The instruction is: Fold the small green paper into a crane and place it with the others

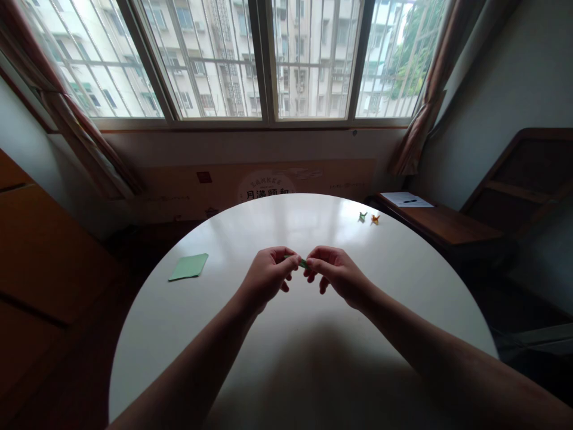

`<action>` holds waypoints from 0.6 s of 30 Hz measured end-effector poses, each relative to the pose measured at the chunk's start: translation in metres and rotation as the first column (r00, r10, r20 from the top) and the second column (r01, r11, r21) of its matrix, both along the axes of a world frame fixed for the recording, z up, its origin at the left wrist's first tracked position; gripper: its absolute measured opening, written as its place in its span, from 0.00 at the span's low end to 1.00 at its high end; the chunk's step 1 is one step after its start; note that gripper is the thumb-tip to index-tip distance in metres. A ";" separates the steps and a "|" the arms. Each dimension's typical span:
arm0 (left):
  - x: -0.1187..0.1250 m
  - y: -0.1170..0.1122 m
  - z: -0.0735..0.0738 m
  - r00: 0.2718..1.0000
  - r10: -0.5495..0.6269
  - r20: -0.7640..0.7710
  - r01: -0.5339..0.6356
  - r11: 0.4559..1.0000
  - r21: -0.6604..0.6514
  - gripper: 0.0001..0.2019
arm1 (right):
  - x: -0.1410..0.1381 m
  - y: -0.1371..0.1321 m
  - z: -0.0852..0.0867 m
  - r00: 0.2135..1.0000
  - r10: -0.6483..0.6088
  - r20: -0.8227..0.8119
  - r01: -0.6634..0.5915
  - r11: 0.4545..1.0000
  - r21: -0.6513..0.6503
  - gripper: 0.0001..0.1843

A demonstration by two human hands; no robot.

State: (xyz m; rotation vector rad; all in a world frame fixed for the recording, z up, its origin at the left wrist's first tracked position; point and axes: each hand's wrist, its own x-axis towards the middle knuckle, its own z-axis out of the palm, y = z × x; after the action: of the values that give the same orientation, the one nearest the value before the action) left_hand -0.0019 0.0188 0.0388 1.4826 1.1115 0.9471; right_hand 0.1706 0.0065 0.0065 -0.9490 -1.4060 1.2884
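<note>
The left hand (267, 272) is closed in a pinch on the green piece (303, 263); the right hand (336, 269) pinches its right end. The piece is located between the two hands, above the middle of the table (147, 334), partly covered by fingers. Green paper (188, 267) lies flat at left. A green figure (362, 217) and an orange figure (375, 220) sit side by side near the far right edge.

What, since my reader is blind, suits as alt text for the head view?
The left hand and right hand pinch a thin green piece, apparently paper, over a round white table. Pale green paper lies to the left; a small green figure and orange figure sit near the far right edge.
</note>
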 end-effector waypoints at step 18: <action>0.000 0.000 -0.005 0.996 0.026 0.088 -0.029 0.999 0.031 0.13 | -0.004 0.001 0.000 0.999 -0.018 -0.039 0.015 0.997 -0.077 0.18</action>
State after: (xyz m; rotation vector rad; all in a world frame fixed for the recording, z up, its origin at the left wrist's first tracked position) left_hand -0.0017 0.0189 0.0338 1.4413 1.0597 1.0435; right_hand 0.1671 0.0078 0.0064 -0.9793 -1.3238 1.3500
